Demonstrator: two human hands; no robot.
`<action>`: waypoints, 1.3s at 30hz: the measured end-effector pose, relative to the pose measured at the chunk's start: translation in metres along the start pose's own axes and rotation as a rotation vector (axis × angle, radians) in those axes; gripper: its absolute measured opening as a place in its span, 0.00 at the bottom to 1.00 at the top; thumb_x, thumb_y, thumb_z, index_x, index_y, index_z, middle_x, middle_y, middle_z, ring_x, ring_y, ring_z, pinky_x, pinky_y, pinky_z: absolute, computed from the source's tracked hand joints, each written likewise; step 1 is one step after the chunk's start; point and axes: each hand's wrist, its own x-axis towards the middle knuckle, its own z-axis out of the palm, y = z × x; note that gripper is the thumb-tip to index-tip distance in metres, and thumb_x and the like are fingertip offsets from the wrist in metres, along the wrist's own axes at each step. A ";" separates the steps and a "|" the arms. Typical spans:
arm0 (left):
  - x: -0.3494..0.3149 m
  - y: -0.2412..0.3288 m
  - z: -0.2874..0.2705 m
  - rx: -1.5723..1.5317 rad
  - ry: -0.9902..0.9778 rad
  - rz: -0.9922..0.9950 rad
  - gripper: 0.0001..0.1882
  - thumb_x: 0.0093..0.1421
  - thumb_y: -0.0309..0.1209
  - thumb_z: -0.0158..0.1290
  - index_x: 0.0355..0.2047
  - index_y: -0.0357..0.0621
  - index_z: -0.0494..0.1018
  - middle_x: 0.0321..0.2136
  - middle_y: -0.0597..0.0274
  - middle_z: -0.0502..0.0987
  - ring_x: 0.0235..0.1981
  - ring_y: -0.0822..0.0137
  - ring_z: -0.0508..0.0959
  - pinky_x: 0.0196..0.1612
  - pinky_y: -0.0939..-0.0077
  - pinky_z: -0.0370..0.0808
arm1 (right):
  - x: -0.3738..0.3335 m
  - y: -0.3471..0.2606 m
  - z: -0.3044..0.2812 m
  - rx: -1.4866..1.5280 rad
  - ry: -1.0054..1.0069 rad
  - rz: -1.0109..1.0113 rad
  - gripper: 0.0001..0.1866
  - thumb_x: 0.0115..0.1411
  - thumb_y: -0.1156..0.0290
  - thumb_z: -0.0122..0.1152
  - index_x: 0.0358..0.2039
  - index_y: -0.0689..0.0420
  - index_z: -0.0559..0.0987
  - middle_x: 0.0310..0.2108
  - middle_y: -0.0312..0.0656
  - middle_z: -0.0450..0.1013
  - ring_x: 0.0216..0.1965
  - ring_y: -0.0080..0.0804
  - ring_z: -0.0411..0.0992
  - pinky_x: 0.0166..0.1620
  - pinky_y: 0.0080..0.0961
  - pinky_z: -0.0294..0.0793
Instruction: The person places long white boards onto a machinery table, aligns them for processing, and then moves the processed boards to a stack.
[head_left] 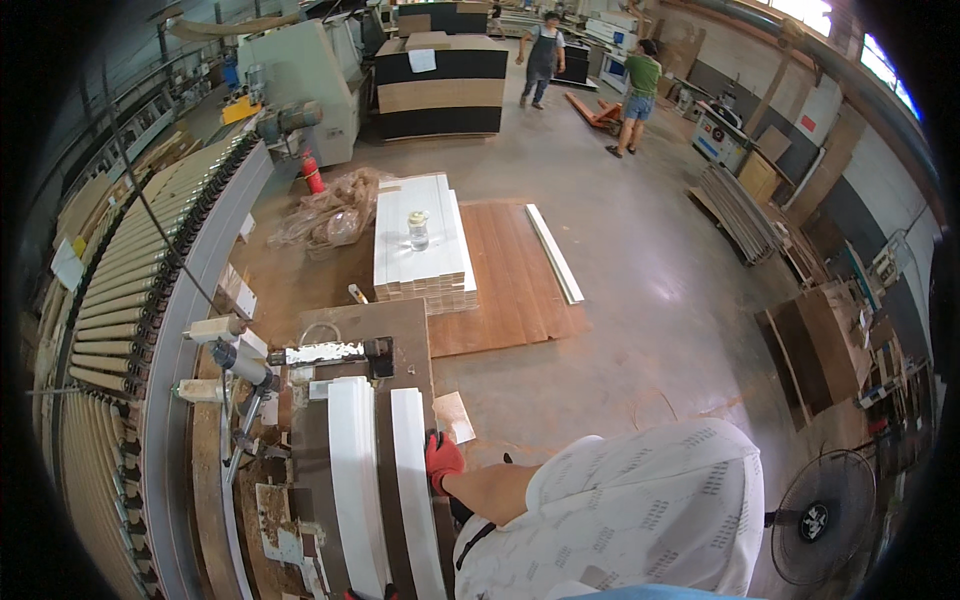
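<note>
My right hand, in a red glove with dark fingertips, is closed at the right edge of a long white strip lying on the brown worktable. Its fingers are partly hidden by the strip's side. Only a sliver of my left hand, gloved in red and black, shows at the lower edge, by the near end of the white strips; its fingers are mostly cut off. To the left of the held strip lies a stack of long white strips, parallel to it with a narrow gap between.
A clamp-like machine arm stands beyond the strips, beside a roller conveyor. Ahead, white boards are stacked with a jar on top. A fan stands at right. Two people are far off, near an orange pallet jack.
</note>
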 end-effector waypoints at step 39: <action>0.125 -0.056 0.032 -0.332 0.083 0.136 0.40 0.45 0.46 0.69 0.55 0.44 0.67 0.51 0.54 0.72 0.50 0.50 0.74 0.51 0.59 0.74 | 0.005 -0.001 0.003 0.074 -0.114 -0.032 0.24 0.67 0.53 0.46 0.49 0.60 0.78 0.47 0.56 0.76 0.49 0.54 0.74 0.52 0.42 0.72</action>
